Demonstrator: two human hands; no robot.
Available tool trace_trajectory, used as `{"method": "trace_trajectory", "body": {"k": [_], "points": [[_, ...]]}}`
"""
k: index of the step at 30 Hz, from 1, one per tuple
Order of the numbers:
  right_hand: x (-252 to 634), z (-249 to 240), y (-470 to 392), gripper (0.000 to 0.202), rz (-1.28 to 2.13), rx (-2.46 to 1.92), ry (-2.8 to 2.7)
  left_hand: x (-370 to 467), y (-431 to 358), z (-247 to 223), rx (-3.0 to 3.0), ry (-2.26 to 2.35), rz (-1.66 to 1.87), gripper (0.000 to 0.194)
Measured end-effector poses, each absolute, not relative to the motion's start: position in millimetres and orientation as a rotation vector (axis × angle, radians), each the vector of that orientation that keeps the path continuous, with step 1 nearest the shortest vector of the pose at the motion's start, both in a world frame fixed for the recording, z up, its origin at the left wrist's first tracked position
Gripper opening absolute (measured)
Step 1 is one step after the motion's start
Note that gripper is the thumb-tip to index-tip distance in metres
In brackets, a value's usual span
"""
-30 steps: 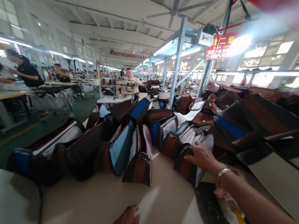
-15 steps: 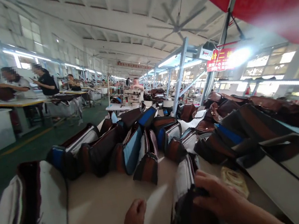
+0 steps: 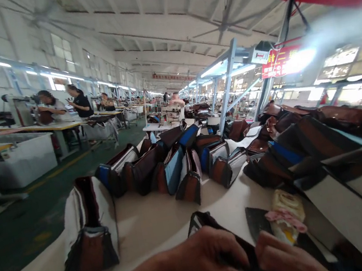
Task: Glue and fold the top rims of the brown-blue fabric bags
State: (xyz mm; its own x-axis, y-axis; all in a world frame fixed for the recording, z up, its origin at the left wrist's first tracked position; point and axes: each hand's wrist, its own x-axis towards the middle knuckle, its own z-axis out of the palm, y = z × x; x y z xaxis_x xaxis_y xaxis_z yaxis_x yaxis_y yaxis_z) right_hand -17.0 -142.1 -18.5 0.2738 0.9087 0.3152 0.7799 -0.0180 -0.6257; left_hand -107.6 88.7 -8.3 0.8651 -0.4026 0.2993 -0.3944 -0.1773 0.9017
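Note:
At the near edge of the table, a dark unfinished bag (image 3: pixel 201 219) lies under both my hands, most of it hidden by them. My left hand (image 3: pixel 211 258) comes across from the left with its fingers curled round the bag's edge. Close beside it, my right hand (image 3: pixel 284 255) is closed on the same bag from the right. An upright unfinished bag (image 3: pixel 94 249) with a brown stripe and pale sides stands to the left. Beyond my hands, a smaller striped bag (image 3: pixel 190 187) leans among several others.
On the right, a pile of bag parts (image 3: pixel 304 146) lies beside large pale panels (image 3: pixel 340 205). A yellowish roll with pink cloth (image 3: pixel 288 217) sits near my right hand. Co-workers (image 3: pixel 80 102) are at tables across the green aisle (image 3: pixel 47 192).
My left hand has moved right and taken hold of the bag that my right hand held. The bag is drawn nearer and turned. The view has swung left.

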Motion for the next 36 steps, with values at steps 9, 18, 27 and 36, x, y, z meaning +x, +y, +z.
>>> {"method": "trace_trajectory", "body": {"k": [9, 18, 27, 36], "points": [[-36, 13, -175, 0.037, 0.679, -1.85, -1.097, -86, 64, 5, 1.869, -0.521, -0.428, 0.035], [-26, -4, -178, 0.038, 0.759, -1.686, -0.928, -71, 52, 0, 1.828, -0.443, -0.558, 0.03], [-20, -19, -179, 0.02, 0.812, -1.603, -0.838, -63, 45, -9, 1.663, -0.212, -0.637, 0.025], [-23, -14, -166, 0.031, 0.688, -1.666, -0.783, -59, 43, -4, 1.568, -0.109, -0.656, 0.017]]}}
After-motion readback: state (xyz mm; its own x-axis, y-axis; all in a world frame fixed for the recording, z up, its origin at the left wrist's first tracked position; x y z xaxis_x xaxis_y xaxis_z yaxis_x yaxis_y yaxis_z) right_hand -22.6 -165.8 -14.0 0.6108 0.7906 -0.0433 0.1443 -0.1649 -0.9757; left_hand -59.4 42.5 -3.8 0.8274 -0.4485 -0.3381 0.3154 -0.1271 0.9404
